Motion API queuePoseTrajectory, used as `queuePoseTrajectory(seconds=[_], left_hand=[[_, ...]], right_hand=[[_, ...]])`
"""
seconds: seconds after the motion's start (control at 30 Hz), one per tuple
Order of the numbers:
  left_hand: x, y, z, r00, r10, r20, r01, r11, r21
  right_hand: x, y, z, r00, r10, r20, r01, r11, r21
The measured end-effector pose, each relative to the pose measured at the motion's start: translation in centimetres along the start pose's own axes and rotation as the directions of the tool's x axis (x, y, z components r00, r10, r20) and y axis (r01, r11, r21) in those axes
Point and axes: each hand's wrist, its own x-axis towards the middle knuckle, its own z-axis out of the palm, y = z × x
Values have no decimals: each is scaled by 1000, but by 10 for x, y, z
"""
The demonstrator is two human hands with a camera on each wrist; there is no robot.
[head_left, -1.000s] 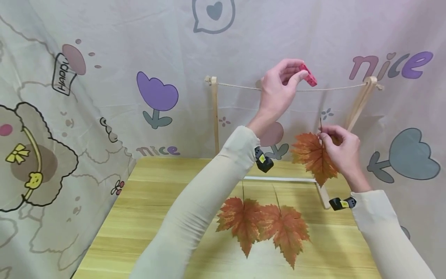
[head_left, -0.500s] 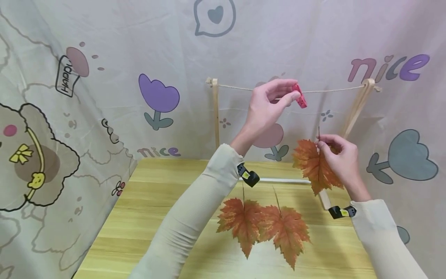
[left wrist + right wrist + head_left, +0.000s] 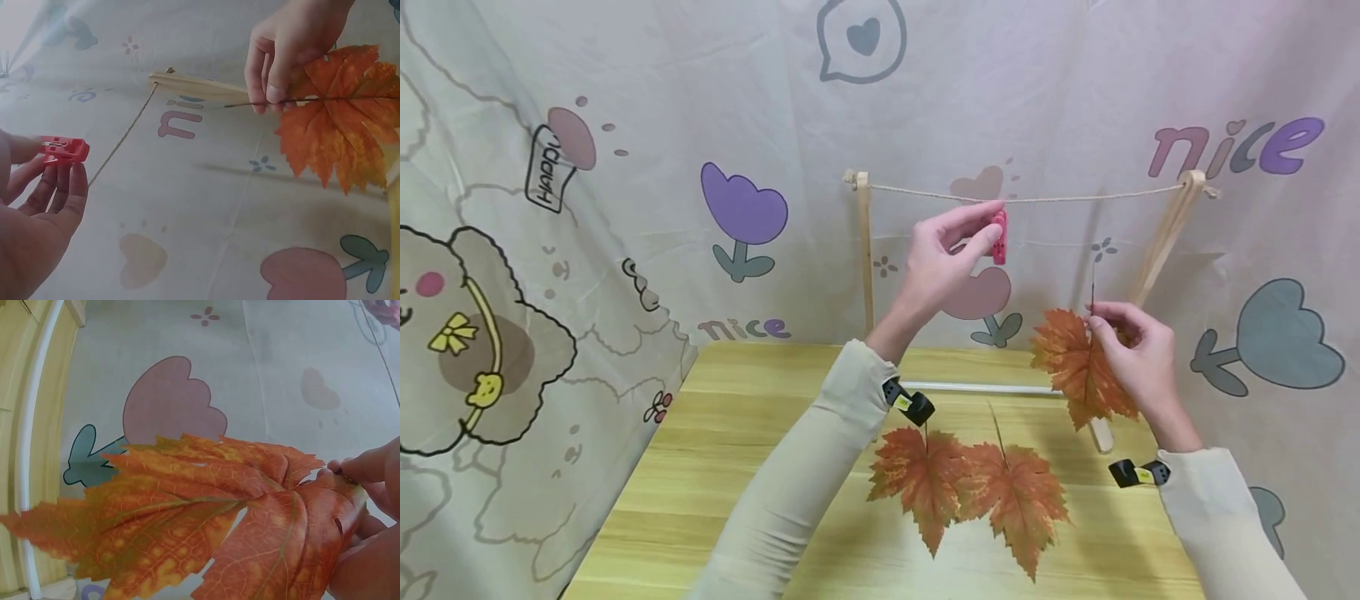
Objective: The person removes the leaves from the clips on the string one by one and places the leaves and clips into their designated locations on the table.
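Observation:
My left hand (image 3: 936, 262) pinches a red clothespin (image 3: 999, 237) between thumb and fingers, just under the rope (image 3: 1097, 197). In the left wrist view the clothespin (image 3: 65, 150) lies across the fingertips, apart from the rope. Lower and to the right, my right hand (image 3: 1138, 350) holds an orange maple leaf (image 3: 1078, 362) by its stem, which points up while the blade hangs down. The right wrist view has this leaf (image 3: 250, 519) filling its lower half, partly hiding the fingers. Two more reddish leaves, a left one (image 3: 921, 479) and a right one (image 3: 1015, 492), lie on the table.
The rope is strung between a left wooden post (image 3: 865, 250) and a right wooden post (image 3: 1168, 233). A white rod (image 3: 977, 387) runs low between the posts, above the wooden table (image 3: 700, 467). A printed curtain (image 3: 1037, 83) hangs behind.
My left hand has come down and leftward with the clothespin, from above the rope to below it, and the clothespin now points more straight down. My right hand has lowered slightly with its leaf.

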Motion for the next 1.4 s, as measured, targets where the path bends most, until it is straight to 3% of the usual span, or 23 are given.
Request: queuePoseTrajectory(seconds=[0.37, 0.7, 0.9, 1.1, 1.4], left_hand=[[-33, -16, -24, 999, -17, -38, 18, 999, 30], [-59, -33, -37, 999, -9, -39, 12, 996, 85], [-76, -44, -52, 997, -53, -65, 60, 992, 111], [-102, -52, -73, 991, -95, -94, 108, 984, 140], [-133, -68, -97, 963, -191, -191, 218, 967, 135]], right_hand=[[-14, 6, -5, 1000, 18, -25, -16, 996, 89], [-28, 11, -5, 994, 87, -63, -82, 993, 81], [-37, 16, -5, 992, 113, -65, -110, 993, 45], [-46, 20, -5, 987, 150, -65, -149, 989, 22], [-54, 28, -4, 985, 172, -13, -171, 983, 59]])
